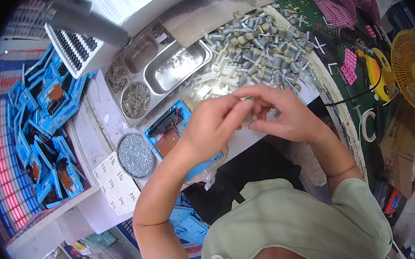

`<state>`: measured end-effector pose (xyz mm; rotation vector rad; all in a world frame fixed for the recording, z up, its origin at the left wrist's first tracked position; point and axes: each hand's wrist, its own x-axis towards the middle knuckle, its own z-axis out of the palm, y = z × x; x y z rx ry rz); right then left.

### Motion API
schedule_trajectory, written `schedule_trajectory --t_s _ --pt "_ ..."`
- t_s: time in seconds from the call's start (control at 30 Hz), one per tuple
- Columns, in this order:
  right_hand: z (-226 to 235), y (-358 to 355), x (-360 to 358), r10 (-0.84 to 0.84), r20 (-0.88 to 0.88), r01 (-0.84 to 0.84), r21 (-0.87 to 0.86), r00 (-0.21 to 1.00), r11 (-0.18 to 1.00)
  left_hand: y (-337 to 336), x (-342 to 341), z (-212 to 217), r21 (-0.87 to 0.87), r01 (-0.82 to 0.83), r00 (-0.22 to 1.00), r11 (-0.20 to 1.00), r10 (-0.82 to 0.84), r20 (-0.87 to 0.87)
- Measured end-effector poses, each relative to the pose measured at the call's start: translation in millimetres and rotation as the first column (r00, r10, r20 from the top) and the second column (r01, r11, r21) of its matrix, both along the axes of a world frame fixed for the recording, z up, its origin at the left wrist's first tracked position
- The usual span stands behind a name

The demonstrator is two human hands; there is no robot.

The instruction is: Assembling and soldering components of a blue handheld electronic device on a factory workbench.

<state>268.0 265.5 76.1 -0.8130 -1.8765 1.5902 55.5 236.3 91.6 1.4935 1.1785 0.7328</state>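
My left hand point(212, 121) and my right hand point(291, 114) meet in front of my chest, fingers bent and thumbs close together. Between the fingertips is a small part, mostly hidden, that I cannot make out. Just beyond the hands lie white plastic pieces point(219, 81) and a heap of small silver motors point(264, 44). Under my left wrist, partly covered by it, is a blue plastic casing point(182, 113) holding a black component, thin wires and a brown board.
Left of the casing stands a round dish of small screws point(136, 155). A compartmented metal tray point(151, 92) sits behind it. Blue casings point(48, 107) fill a crate at far left. A grey lamp arm point(87, 21) juts overhead. At right is a yellow fan point(412, 72).
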Motion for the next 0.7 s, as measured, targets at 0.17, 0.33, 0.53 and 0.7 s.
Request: schedule_trajectory --t_s 0.17,0.33,0.53,0.7 --pt "-15.4 1.7 42.0 -0.16 -0.211 0.097 -0.282 0.964 0.954 58.4 34.3 15.9 -0.077 0.323 0.929 0.943 -0.331 -0.167" --pt "-18.0 4.3 53.1 -0.34 -0.365 0.159 -0.444 0.867 0.882 200.1 42.0 -10.5 0.427 -0.087 0.85 0.9 0.29 -0.439" --pt "-28.8 3.4 69.7 -0.356 -0.338 0.198 -0.422 0.871 0.885 274.1 91.2 -55.1 0.33 -0.015 0.509 0.944 0.291 -0.81" --pt "-30.4 -0.1 75.1 -0.385 -0.342 0.212 -0.447 0.857 0.869 282.8 100.8 -65.2 0.336 -0.055 0.467 0.94 0.322 -0.824"
